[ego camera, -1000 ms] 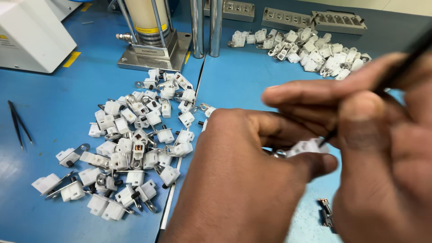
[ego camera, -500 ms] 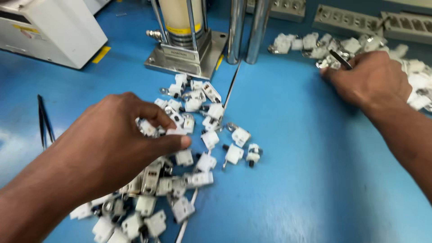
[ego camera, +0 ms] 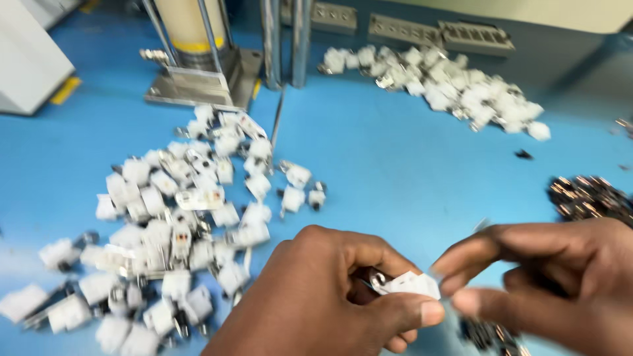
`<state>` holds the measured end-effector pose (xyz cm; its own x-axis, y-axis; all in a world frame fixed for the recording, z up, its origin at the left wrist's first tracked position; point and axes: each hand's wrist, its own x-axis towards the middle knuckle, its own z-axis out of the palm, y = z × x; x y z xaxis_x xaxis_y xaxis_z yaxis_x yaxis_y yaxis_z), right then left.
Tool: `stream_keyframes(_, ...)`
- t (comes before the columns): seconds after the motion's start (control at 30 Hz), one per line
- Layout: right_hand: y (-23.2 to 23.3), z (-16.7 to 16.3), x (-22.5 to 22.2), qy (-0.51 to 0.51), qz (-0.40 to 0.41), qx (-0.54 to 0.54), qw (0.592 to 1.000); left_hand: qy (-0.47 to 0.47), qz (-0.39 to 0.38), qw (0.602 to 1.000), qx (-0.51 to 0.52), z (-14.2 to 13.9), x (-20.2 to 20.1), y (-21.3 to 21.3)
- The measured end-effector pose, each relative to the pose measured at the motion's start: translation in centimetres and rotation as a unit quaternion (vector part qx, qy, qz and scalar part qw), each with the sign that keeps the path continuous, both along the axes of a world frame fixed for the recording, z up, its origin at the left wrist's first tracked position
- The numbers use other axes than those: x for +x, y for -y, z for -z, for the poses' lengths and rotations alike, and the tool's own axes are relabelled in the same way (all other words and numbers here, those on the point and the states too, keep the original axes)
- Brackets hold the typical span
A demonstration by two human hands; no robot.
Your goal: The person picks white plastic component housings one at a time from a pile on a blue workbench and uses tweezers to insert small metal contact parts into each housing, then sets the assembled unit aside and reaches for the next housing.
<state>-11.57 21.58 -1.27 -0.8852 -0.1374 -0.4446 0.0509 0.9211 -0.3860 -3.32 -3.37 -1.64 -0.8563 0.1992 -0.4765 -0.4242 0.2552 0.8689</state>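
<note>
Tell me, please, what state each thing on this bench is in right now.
Left hand: closed on a small white plastic part, pinched between thumb and fingers.
Right hand: fingertips pinched beside that part; whether they touch it is blurred.
Near pile of white parts: loose, scattered on the blue table.
Far pile of white parts: loose heap.
Dark metal bits: loose cluster.

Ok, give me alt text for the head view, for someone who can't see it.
Two hands meet low in the frame: the left hand pinches a small white plastic part while the right hand closes on its edge. A heap of similar white parts lies to the left on the blue table, another pile farther back.
</note>
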Motion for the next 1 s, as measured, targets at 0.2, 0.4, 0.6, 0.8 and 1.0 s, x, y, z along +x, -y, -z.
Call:
stream_keyframes(0.2,-6.9,5.3,0.9,-0.067,0.068,0.128,0.987,-0.042,-0.038,0.989,0.134,-1.2,4.0,-1.1)
stream_keyframes(0.4,-7.7,6.2,1.1,0.006,0.022,0.271,0.962,-0.097,-0.035,0.991,0.083,-2.8,5.5,-1.8)
stream_keyframes(0.6,-4.5,1.3,2.1,-0.062,0.2,-0.186,0.96,-0.094,-0.067,0.993,0.006,-4.2,6.1,-2.1)
stream_keyframes(0.8,-0.6,-2.1,6.4,-0.12,0.077,-0.376,0.916,-0.164,-0.074,0.98,0.08,-4.9,6.3,-1.7)
stream_keyframes(1.0,-0.3,-2.8,5.6,-0.008,0.117,-0.342,0.932,-0.18,-0.065,0.98,0.059,-4.8,6.8,-1.2)
